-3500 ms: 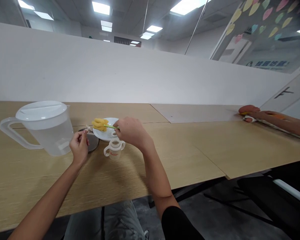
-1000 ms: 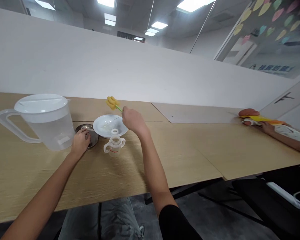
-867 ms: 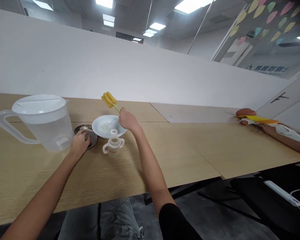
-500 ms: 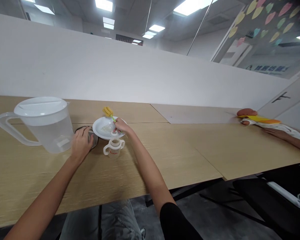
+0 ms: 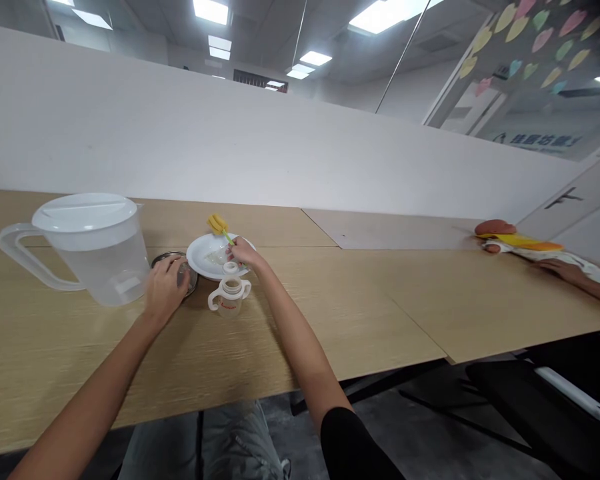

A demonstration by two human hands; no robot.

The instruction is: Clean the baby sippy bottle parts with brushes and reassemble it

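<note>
Tbl: brush clamped in R hand, metal dish under L hand, grip unclear.

Beyond the fingers stands a white wall, with ceiling lights above it. Far to the fingers' right are heart-shaped notes, a door and another person's hand; lower there, a black chair.
</note>
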